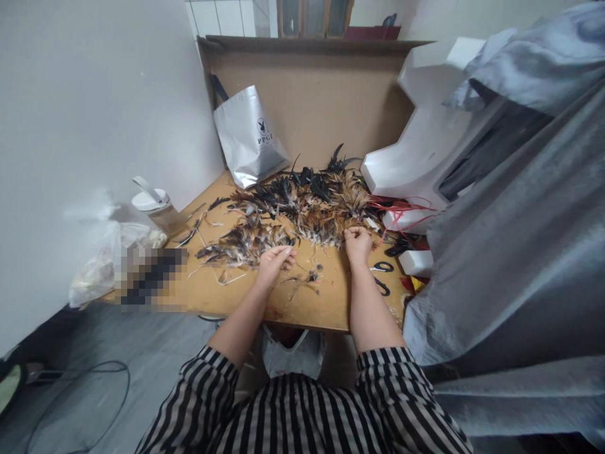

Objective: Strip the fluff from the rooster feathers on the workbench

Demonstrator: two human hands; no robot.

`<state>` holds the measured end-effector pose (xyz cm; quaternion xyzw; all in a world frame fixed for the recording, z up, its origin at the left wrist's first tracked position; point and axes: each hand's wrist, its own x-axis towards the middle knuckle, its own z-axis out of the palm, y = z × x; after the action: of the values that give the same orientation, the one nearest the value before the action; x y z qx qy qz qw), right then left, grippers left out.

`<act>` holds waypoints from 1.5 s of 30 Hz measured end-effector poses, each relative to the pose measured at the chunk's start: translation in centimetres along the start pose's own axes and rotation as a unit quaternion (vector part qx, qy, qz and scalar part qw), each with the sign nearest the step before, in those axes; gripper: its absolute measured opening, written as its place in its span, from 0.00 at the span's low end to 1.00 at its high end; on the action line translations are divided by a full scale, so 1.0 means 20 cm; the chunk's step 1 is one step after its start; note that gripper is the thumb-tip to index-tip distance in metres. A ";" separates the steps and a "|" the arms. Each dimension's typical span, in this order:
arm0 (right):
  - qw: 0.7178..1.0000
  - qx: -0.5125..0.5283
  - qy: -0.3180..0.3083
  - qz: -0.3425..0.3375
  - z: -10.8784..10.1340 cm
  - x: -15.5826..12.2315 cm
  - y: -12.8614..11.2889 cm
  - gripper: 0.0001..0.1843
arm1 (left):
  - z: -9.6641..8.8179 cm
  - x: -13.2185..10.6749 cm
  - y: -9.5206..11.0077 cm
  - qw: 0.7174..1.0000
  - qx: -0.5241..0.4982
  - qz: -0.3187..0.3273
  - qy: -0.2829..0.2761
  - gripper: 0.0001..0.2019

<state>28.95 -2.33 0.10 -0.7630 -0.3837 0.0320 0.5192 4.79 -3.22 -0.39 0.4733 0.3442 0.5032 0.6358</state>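
Piles of brown and black feathers [326,221] spread over the tabletop [331,309]. My left hand [276,261] is closed in a pinch at the right end of a smaller feather heap [246,243]. A dark feather tip shows just beyond its fingers, but what they hold is too small to make out. My right hand [358,244] also pinches, at the front right edge of the larger pile; its fingertips hide whatever is between them. Loose feather scraps [309,277] lie on the table between my hands. Black-handled scissors [382,268] rest beside my right wrist.
A silver bag [253,135] leans at the back left against cardboard [326,94]. On the left are a lidded container [158,208] and a plastic bag [106,252]. Red strings [406,207], white foam [401,151] and grey cloth [510,239] crowd the right.
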 end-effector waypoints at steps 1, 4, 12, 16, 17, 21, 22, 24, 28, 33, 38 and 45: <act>1.000 0.014 0.011 -0.005 0.00 0.00 0.00 0.11 | 0.00 0.00 0.00 1.000 -0.005 0.001 0.004 0.17; 0.997 0.053 0.041 -0.026 -0.01 0.00 -0.02 0.11 | -0.02 0.01 0.02 0.999 -0.026 0.012 0.024 0.17; 0.981 0.086 0.080 -0.156 -0.01 -0.08 -0.12 0.09 | -0.17 0.01 0.08 0.977 -0.072 0.116 0.163 0.14; 0.976 0.085 0.016 -0.202 0.01 -0.17 -0.20 0.10 | -0.21 0.00 0.10 0.969 -0.070 0.138 0.195 0.14; 0.975 0.080 -0.010 -0.208 0.02 -0.19 -0.22 0.11 | -0.21 0.00 0.10 0.969 -0.071 0.137 0.194 0.14; 0.964 0.032 -0.140 -0.223 0.10 -0.29 -0.31 0.11 | -0.20 0.00 0.10 0.976 -0.077 0.114 0.169 0.14; 0.957 0.012 -0.181 -0.225 0.13 -0.31 -0.34 0.11 | -0.20 0.00 0.09 0.977 -0.079 0.109 0.163 0.14; 0.940 -0.034 -0.257 -0.220 0.18 -0.35 -0.40 0.10 | -0.19 0.00 0.09 0.979 -0.088 0.100 0.156 0.13; 0.917 -0.101 -0.328 -0.202 0.28 -0.41 -0.49 0.11 | -0.21 0.01 0.08 0.980 -0.123 0.073 0.135 0.13; 0.916 -0.144 -0.318 -0.195 0.38 -0.46 -0.50 0.13 | -0.22 0.02 0.07 0.980 -0.182 0.020 0.074 0.12; 0.921 -0.136 -0.309 -0.195 0.42 -0.47 -0.44 0.11 | -0.21 0.02 0.06 0.980 -0.195 -0.021 0.018 0.12; 0.940 0.066 -0.313 -0.123 0.48 -0.42 -0.34 0.12 | -0.20 0.03 0.07 0.976 -0.214 -0.042 0.014 0.12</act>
<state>14.96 0.92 -1.70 -0.6255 -0.6148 0.2299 0.4218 0.79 -1.54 -0.40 0.3044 0.2565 0.5445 0.7383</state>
